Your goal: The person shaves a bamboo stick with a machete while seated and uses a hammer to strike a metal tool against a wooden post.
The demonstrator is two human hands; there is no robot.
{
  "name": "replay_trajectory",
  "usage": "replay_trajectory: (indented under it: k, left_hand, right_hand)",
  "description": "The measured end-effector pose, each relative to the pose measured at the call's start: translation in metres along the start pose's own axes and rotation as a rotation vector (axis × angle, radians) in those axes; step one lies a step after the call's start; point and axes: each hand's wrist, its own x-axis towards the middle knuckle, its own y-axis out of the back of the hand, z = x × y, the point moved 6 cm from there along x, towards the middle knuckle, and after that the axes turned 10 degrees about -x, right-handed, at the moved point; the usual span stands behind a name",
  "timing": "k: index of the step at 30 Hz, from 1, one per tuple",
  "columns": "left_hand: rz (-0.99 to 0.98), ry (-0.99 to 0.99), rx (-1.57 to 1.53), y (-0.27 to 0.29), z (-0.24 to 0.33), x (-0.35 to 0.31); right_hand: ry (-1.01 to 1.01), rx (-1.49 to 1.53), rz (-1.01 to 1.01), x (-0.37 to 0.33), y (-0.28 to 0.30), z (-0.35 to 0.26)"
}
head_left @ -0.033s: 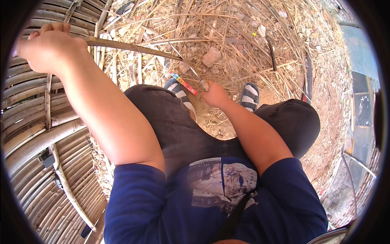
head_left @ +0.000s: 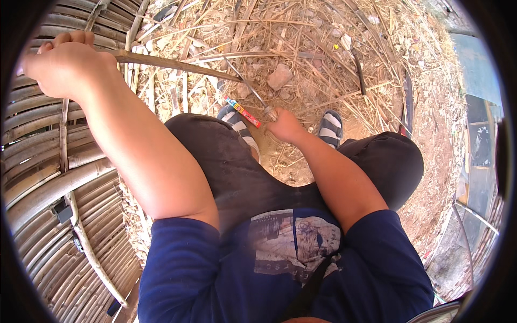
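My left hand is raised at the upper left, beside the slatted wall, its fingers curled around a bamboo stick. The stick slants down to the right, and its far end reaches the ground in front of my feet. Low between my knees, my right hand grips the handle of a knife. Its thin blade points away and to the left, crossing the stick near the stick's far end. A narrow red, yellow and blue wrapper lies beside the knife handle, next to my left sandal.
A slatted bamboo wall stands close on my left. Straw and split bamboo pieces litter the ground ahead, with a stone among them. My sandals are planted on either side of my right hand. Grey-blue panels stand at the far right.
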Motion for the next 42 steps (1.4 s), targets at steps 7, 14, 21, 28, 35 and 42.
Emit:
replay_trajectory:
  k: [7, 14, 21, 28, 35, 42]
  left_hand:
    - [-0.036, 0.033, -0.044, -0.008, 0.011, -0.011]
    - [-0.081, -0.014, -0.126, -0.017, 0.023, -0.016]
    - [-0.098, -0.102, -0.141, -0.018, 0.027, -0.016]
    - [0.024, -0.047, -0.156, -0.007, 0.011, -0.003]
    - [-0.035, -0.033, -0.131, 0.003, 0.004, 0.006]
    - [-0.001, 0.052, -0.087, 0.006, -0.015, 0.004]
  right_hand:
    - [-0.051, 0.192, -0.088, -0.003, 0.027, -0.004]
    - [-0.075, 0.395, 0.053, 0.013, 0.060, -0.002]
    - [-0.060, 0.655, 0.205, 0.005, 0.089, -0.016]
    - [0.285, 0.374, 0.531, -0.005, 0.100, -0.047]
    - [0.332, 0.246, 0.588, -0.027, 0.056, -0.062]
    - [0.063, -0.062, 0.216, 0.006, -0.008, -0.008]
